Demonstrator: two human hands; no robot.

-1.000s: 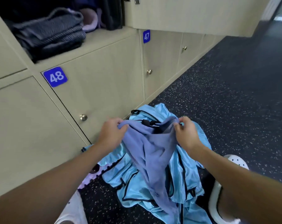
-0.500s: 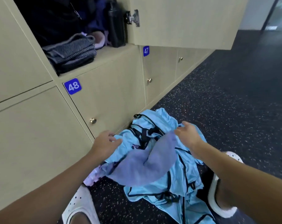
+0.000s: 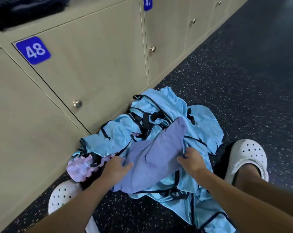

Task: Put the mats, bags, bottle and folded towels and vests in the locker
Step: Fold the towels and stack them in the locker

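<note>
Purple towel (image 3: 155,158) sits low over the heap of light-blue vests (image 3: 160,105) on the speckled floor (image 3: 243,81), right in front of locker 48 (image 3: 92,64). Left grip (image 3: 116,169) holds its near-left edge and right grip (image 3: 192,161) pinches the right edge, fingers curled into the cloth. A lilac foam roller (image 3: 80,167) pokes out from under the vests, next to a white clog (image 3: 61,195).

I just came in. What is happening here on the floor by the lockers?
A person is working over a pile of light blue vests on the floor in front of locker 48. Both hands are at a purple towel lying on the pile. The right hand pinches one edge. The left hand is at the opposite edge, its grip unclear. A purple roll lies partly under the vests.
</note>
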